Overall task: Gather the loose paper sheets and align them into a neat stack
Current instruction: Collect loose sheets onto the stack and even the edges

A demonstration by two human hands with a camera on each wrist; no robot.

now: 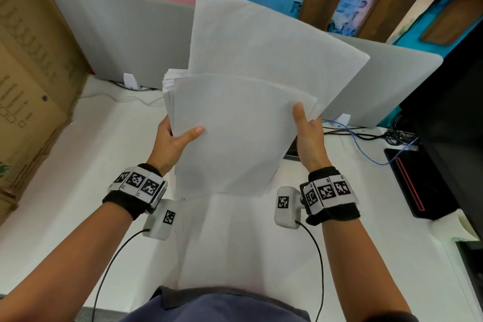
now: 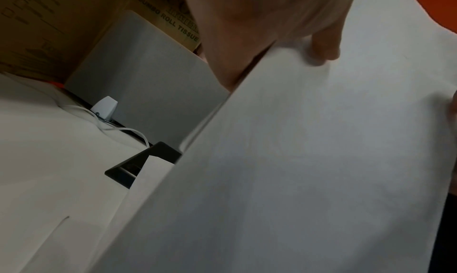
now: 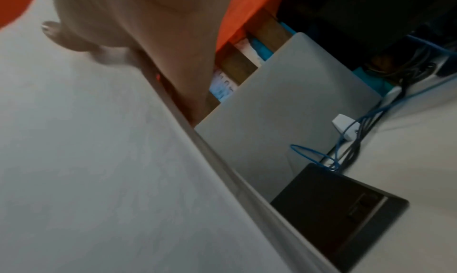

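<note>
A bundle of white paper sheets (image 1: 235, 125) stands nearly upright above the white desk (image 1: 65, 191), its lower edge just over the surface. The sheets are uneven: some rise well above the front ones (image 1: 261, 39). My left hand (image 1: 175, 138) grips the bundle's left edge, thumb on the front and fingers behind. My right hand (image 1: 308, 133) grips the right edge the same way. In the left wrist view the front sheet (image 2: 309, 169) fills the frame under my thumb (image 2: 323, 43). The right wrist view shows the stack's edge (image 3: 222, 169) and my thumb (image 3: 66, 37). Another sheet (image 1: 235, 243) lies flat on the desk below.
Two grey divider panels (image 1: 125, 42) stand behind the desk. Large cardboard boxes (image 1: 31, 86) crowd the left. A black monitor (image 1: 454, 125), a black device with a red line (image 1: 413, 180), and blue and black cables (image 1: 366, 144) sit at the right. A dark flat device (image 3: 341, 214) lies behind the stack.
</note>
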